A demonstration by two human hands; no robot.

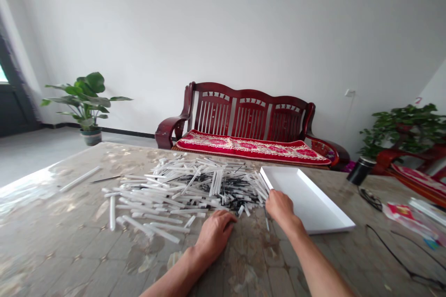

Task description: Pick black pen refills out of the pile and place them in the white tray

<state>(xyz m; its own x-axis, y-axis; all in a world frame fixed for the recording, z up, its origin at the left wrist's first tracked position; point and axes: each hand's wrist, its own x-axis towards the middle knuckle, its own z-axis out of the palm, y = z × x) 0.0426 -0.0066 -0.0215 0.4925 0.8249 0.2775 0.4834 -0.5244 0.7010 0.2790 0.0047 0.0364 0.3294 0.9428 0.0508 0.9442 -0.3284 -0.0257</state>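
A wide pile of white translucent pen barrels (153, 195), mixed with black pen parts (237, 190), is spread over the table in front of me. My left hand (216, 232) rests on the tabletop at the pile's near edge, its fingers loosely bent and the thumb a little apart, with nothing seen in it. My right hand (280, 206) is closed at the pile's right end, beside the left wall of a shallow white box tray (324, 195). What its fingers hold is hidden; a thin dark stick (267, 220) shows just below them.
One loose barrel (80, 179) and a thin dark stick (105, 179) lie to the left. On the right are a black cup (360, 171), eyeglasses (406, 267), a dark coiled item (370, 198) and plastic packaging (406, 218). A red wooden bench (251, 116) stands behind the table.
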